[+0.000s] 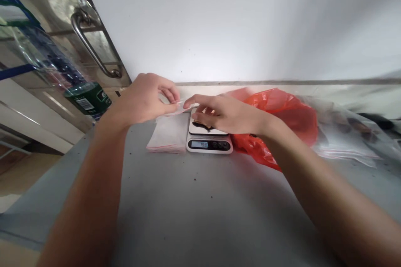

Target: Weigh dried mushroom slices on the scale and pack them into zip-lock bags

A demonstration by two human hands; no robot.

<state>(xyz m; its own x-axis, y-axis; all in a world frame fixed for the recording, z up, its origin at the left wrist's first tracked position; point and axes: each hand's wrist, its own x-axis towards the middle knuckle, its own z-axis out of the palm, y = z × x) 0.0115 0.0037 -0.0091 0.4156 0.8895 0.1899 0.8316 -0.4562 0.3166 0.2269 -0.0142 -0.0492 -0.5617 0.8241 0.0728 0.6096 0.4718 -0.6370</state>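
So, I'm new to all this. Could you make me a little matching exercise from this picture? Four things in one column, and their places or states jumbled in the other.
Things:
1. Digital scale
2. Red plastic bag
3. Metal handle
4. Dark piece

Places or states:
A. Silver-grey, in the upper left of the picture
B. Lying on top of the scale
C. Showing digits on its small display
D. Crumpled, to the right of the scale

Right pairs: 1-C, 2-D, 3-A, 4-B.
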